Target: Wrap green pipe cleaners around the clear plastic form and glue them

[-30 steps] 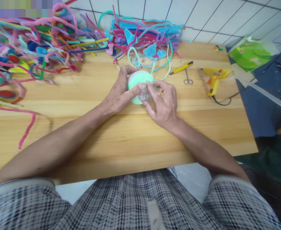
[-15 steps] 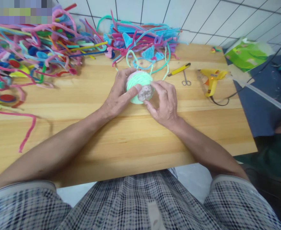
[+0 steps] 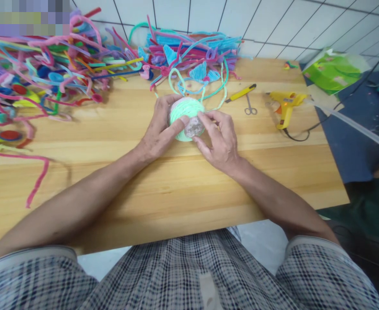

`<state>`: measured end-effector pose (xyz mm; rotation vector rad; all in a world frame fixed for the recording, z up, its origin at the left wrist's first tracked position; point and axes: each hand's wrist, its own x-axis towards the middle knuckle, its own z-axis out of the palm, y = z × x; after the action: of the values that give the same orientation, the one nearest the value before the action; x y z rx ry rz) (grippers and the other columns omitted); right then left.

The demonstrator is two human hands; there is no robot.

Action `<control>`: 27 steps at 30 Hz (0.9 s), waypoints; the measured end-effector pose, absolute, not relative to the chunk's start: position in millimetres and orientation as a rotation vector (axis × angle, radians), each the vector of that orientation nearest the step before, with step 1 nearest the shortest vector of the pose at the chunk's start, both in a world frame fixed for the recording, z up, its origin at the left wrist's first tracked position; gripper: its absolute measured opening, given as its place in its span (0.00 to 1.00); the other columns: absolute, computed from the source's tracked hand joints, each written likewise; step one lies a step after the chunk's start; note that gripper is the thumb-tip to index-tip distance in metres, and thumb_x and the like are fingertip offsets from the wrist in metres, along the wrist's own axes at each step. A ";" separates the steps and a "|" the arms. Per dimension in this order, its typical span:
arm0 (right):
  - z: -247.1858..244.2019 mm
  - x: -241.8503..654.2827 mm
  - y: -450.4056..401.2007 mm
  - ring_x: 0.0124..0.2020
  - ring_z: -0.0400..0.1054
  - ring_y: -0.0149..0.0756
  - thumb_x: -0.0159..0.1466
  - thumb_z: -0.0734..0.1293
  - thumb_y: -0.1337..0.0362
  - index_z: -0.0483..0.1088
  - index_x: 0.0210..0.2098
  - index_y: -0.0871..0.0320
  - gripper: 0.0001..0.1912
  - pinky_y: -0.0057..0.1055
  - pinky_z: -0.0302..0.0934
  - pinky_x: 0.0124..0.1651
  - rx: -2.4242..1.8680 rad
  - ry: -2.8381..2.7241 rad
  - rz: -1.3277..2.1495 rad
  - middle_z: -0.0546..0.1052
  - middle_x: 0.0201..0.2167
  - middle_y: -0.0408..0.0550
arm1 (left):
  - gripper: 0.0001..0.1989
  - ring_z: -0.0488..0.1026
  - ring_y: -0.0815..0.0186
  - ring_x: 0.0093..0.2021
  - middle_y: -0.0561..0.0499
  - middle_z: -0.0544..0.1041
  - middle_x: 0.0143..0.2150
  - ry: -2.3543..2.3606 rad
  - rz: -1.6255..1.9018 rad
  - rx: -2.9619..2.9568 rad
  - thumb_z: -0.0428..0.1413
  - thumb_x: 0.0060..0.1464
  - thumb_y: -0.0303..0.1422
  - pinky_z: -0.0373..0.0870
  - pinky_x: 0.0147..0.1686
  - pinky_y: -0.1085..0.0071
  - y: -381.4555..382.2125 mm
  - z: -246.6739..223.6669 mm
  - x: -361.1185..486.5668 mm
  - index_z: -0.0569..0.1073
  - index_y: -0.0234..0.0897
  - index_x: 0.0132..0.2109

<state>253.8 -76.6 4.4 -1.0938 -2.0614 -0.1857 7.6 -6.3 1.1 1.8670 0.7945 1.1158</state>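
Note:
A round ball wrapped in mint-green fuzzy strands (image 3: 183,110) is held between both hands above the wooden table (image 3: 163,189). On its near right side a greyish-white patch (image 3: 194,127) shows. My left hand (image 3: 165,127) wraps round the ball's left side, its thumb lying across the front. The fingertips and thumb of my right hand (image 3: 220,137) grip the ball's right side at the grey patch. Loose mint-green strands (image 3: 176,79) curl on the table just behind the ball.
Colourful pipe cleaners (image 3: 63,73) are heaped at the back left, more (image 3: 192,47) at the back middle. A yellow cutter (image 3: 241,93), small scissors (image 3: 250,110) and a yellow glue gun (image 3: 285,107) with a cord lie rightward. A green bag (image 3: 334,73) stands beyond the right edge.
The fingers of my right hand have shifted slightly left and in over the grey patch, covering more of its upper part. My left hand keeps its hold.

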 end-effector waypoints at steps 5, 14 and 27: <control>0.5 255.5 -76.2 0.71 0.75 0.60 0.82 0.67 0.53 0.44 0.89 0.27 0.44 0.65 0.75 0.73 -1.170 -2.092 -0.031 0.74 0.72 0.52 | 0.31 0.70 0.45 0.79 0.44 0.74 0.74 0.758 1.128 1.930 0.59 0.76 0.60 0.66 0.84 0.41 -0.9 -3.1 4.9 0.69 0.52 0.74; 3.0 254.5 -78.4 0.70 0.76 0.59 0.81 0.68 0.53 0.39 0.89 0.24 0.47 0.63 0.75 0.73 -1.182 -2.089 -0.027 0.73 0.72 0.51 | 0.29 0.70 0.45 0.77 0.45 0.73 0.74 0.639 1.112 1.953 0.56 0.79 0.59 0.65 0.83 0.36 12.8 -13.9 -0.5 0.67 0.56 0.76; 5.8 254.5 -79.4 0.68 0.76 0.57 0.81 0.68 0.52 0.57 0.86 0.38 0.37 0.59 0.75 0.71 -1.184 -2.091 -0.088 0.74 0.71 0.56 | 0.34 0.70 0.45 0.79 0.46 0.71 0.78 0.581 1.060 1.958 0.58 0.76 0.61 0.66 0.84 0.38 8.9 -3.7 -2.4 0.65 0.54 0.79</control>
<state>254.5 -79.4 5.8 -1.1836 -2.0910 -0.0884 -2.4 8.9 -3.7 1.9583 0.5805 1.0596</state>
